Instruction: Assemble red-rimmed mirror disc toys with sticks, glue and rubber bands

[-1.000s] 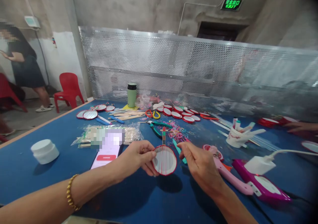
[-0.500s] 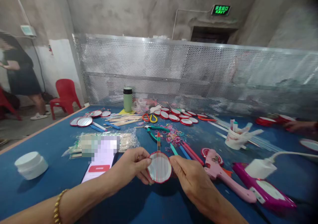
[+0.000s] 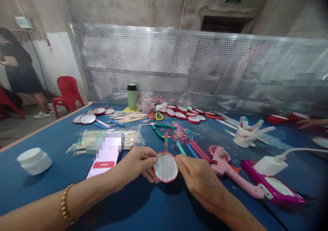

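Note:
Between my two hands is a small toy banjo (image 3: 166, 168), with a round white face, a red rim and thin strings running down it. Its short stick neck, coloured red and green near the tip, points away from me. My left hand (image 3: 143, 164) grips the rim on the left, thumb at the edge of the face. On the opposite side my right hand (image 3: 193, 173) pinches the rim; some of its fingers are hidden. Just beyond the neck lie green-handled pliers (image 3: 159, 131) and a heap of coloured rubber bands (image 3: 180, 132).
A phone (image 3: 105, 159) and bagged sticks (image 3: 133, 139) lie left, near a white jar (image 3: 34, 161). Pens (image 3: 197, 150), a pink glue gun (image 3: 235, 176) and a magenta power strip (image 3: 271, 183) lie right. Red-rimmed discs (image 3: 180, 115) lie behind. Another person's hand (image 3: 312, 123) is far right.
The whole view has shifted slightly, so the table and objects appear a little higher. Both hands keep their hold on the toy banjo.

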Demonstrator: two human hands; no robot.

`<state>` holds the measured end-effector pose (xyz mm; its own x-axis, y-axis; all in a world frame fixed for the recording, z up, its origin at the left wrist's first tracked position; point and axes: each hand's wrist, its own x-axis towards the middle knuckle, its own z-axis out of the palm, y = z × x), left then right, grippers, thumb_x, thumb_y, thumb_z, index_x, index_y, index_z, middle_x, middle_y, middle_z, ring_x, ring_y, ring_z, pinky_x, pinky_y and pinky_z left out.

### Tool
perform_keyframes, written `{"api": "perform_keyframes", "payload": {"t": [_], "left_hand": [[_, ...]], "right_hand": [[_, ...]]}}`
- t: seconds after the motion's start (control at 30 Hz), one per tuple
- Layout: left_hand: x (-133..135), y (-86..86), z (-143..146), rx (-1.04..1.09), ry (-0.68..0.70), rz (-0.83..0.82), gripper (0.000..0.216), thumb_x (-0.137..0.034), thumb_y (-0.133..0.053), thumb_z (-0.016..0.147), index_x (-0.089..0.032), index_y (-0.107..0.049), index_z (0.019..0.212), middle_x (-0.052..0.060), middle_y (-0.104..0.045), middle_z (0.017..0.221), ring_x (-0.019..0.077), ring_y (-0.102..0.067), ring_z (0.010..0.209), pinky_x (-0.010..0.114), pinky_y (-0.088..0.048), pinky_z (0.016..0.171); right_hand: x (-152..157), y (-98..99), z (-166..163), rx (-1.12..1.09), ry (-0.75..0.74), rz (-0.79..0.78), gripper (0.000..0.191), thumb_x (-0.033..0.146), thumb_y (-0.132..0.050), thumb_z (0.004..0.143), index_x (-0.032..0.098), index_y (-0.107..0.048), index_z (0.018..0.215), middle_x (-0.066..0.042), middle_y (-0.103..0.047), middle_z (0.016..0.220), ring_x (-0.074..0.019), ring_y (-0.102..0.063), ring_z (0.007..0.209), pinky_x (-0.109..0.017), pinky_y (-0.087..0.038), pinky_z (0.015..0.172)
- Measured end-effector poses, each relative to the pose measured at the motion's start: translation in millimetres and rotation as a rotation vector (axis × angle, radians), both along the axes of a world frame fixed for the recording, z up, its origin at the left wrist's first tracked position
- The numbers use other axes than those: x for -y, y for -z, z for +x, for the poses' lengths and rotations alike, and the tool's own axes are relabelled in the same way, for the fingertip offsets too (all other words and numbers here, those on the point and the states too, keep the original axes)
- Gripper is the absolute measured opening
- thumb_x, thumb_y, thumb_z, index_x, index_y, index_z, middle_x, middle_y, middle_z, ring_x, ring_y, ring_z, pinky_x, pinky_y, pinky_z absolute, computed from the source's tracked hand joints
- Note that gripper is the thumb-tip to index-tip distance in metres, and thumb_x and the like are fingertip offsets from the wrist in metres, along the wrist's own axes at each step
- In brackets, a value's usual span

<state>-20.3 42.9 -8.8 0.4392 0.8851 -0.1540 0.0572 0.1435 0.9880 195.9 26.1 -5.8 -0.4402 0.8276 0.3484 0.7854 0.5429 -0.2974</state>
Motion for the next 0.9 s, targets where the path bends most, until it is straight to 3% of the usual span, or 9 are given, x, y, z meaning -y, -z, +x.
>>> {"api": "perform_keyframes", "payload": {"t": [0.33,0.53,0.9], "left_hand": [[10,4.8,1,-0.05,-0.053,-0.007,0.036,-0.046,-0.067,0.078,-0.011,-0.06,0.089,0.006,-0.071,0.065,0.0166,-0.07,0.059,0.027,-0.056,0.058],[17,4.9,4,-0.049,-0.123,0.032,0.031,-0.041,-0.067,0.078,-0.012,-0.061,0.086,0.003,-0.069,0.061,0.0139,-0.067,0.054,0.024,-0.054,0.055],[16,9.5,5,-0.016,-0.119,0.072,0.03,-0.04,-0.066,0.079,-0.012,-0.062,0.088,0.001,-0.065,0.058,0.0133,-0.065,0.051,0.023,-0.053,0.052]], "right_hand": [[0,-5.0,-5,-0.156,-0.036,-0.271,0.045,0.037,-0.029,0.103,0.021,-0.053,0.068,-0.001,-0.061,0.062,-0.0132,-0.054,0.056,-0.025,-0.036,0.056],[0,-4.9,-8,-0.3,0.003,-0.545,0.042,0.04,-0.032,0.1,0.019,-0.054,0.072,0.001,-0.062,0.058,-0.0079,-0.045,0.037,-0.021,-0.033,0.041],[5,8.2,-4,-0.438,-0.039,-0.593,0.044,0.05,-0.034,0.098,0.019,-0.055,0.076,0.001,-0.064,0.061,-0.007,-0.044,0.037,-0.019,-0.032,0.038]]}}
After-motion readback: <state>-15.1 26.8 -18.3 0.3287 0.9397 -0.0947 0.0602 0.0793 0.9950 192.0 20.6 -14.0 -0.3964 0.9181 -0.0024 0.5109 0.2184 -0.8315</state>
